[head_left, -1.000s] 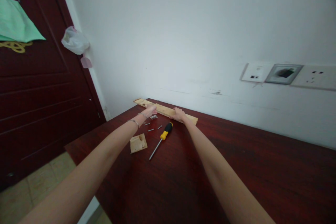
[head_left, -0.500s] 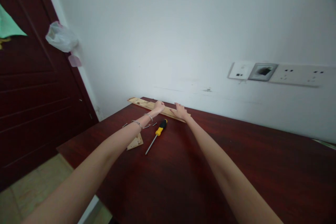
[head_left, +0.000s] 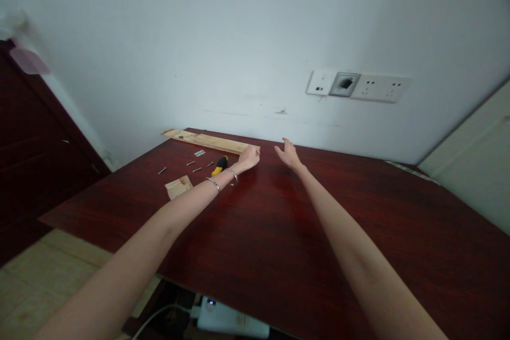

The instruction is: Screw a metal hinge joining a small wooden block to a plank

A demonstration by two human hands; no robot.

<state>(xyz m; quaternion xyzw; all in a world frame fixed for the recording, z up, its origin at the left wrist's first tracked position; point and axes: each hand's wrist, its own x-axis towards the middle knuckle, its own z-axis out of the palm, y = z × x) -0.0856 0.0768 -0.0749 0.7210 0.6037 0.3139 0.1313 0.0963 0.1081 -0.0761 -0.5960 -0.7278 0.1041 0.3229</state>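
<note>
My left hand (head_left: pixel 249 156), with bracelets at its wrist, is closed at the right end of a long pale wooden board (head_left: pixel 215 142) along the table's back edge. What its fingers hold, if anything, is hidden. To the right, my right hand (head_left: pixel 289 155) is over the table with thumb and fingers apart, holding nothing. Beside my left wrist lies a black and yellow screwdriver (head_left: pixel 220 166), its shaft covered by the arm. Left of it are several screws (head_left: pixel 197 170), a small metal hinge (head_left: pixel 200 153) and a short wooden piece (head_left: pixel 179 187), partly behind my forearm.
The dark red table (head_left: pixel 255 239) stands against a white wall with a socket panel (head_left: pixel 358 86). A white device (head_left: pixel 231 320) with a cable (head_left: pixel 159 314) sits below the front edge. At the left are a dark door (head_left: pixel 35 154) and tiled floor (head_left: pixel 51 265).
The view has turned right and down. My right hand has come off the board and moved right of it. My left hand has shifted along the board to its right end.
</note>
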